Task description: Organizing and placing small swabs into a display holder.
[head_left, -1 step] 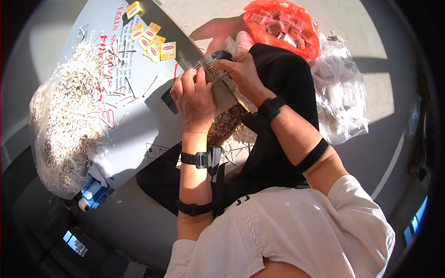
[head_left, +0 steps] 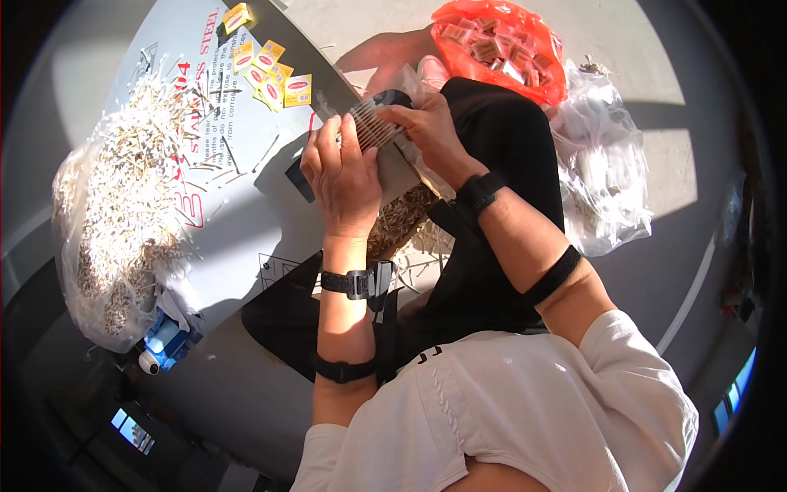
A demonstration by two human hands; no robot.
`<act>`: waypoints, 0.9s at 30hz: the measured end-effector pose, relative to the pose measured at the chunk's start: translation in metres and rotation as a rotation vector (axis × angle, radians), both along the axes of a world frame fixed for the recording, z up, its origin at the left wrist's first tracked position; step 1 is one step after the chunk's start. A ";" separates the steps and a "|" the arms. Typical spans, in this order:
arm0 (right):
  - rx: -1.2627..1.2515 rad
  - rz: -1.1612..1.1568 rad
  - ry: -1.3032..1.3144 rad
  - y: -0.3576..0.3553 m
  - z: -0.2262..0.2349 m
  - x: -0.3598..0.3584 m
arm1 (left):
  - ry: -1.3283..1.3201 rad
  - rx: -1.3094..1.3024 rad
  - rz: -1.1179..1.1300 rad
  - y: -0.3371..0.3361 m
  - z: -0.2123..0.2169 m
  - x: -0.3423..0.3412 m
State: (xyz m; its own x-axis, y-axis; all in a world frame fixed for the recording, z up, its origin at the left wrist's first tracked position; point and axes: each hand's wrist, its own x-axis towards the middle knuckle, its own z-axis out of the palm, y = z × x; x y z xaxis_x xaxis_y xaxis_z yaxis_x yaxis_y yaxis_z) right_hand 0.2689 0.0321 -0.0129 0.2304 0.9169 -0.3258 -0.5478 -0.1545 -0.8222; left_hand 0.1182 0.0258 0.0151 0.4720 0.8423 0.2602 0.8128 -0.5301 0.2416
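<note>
Head view: left hand [head_left: 343, 176] and right hand [head_left: 426, 123] closed together on a bundle of thin sticks [head_left: 373, 127], held above the lap. Heap of loose sticks [head_left: 123, 197] on grey sheet [head_left: 246, 213] at left; orange bag of small boxes [head_left: 500, 49] beyond.

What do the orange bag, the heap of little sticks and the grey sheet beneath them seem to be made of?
Orange bag: thin plastic film, judging by its shine and crinkles. Little sticks: pale, matt and splinter-like, probably wood. Grey sheet: flat, dull and printed; it could be coated card or woven plastic, the view leaves that open.
</note>
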 end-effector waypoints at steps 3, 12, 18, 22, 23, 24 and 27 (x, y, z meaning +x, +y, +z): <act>-0.027 0.006 0.017 0.002 0.004 0.000 | -0.005 -0.050 0.066 -0.002 0.001 0.003; 0.030 -0.024 0.002 0.004 -0.011 -0.005 | 0.117 -0.174 0.103 0.003 -0.004 0.009; 0.003 -0.040 0.134 0.002 -0.003 -0.005 | 0.069 -0.143 0.208 -0.009 -0.004 0.008; -0.006 -0.068 0.134 0.004 -0.003 -0.008 | 0.115 -0.114 0.282 -0.014 -0.011 0.006; -0.007 -0.068 0.135 0.003 -0.002 -0.008 | 0.124 -0.114 0.298 -0.013 -0.010 0.006; -0.024 -0.038 0.076 0.002 -0.001 -0.006 | 0.126 -0.115 0.298 -0.013 -0.009 0.007; -0.022 -0.019 -0.042 0.002 -0.004 -0.004 | 0.173 -0.161 0.262 -0.011 -0.007 0.009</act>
